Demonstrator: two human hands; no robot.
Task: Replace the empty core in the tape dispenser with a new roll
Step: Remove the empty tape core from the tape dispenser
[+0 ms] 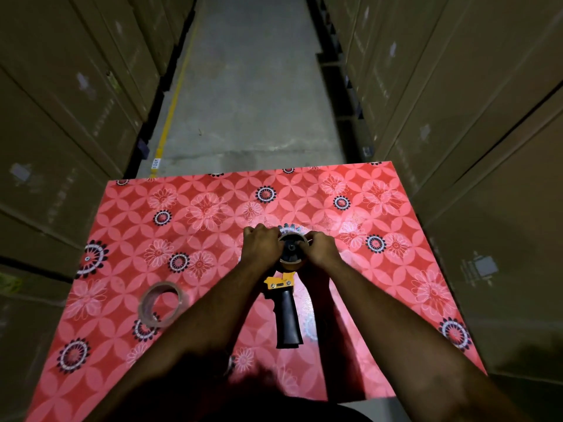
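The worktop [380, 269] wears a glossy red flowered covering (plastic by its sheen). The tape dispenser [285, 303] has a matt black handle and yellow plastic body. The near-left roll [160, 304] is shiny clear tape. Matt cardboard boxes [61, 117]; rough concrete floor [253, 102].

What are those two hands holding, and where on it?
Both the left hand and right hand grip the round spool end of the tape dispenser, one each side; its black handle is untouched.

One tape dispenser [286, 303], one loose tape ring [160, 304], two hands, one patterned table [213, 208].
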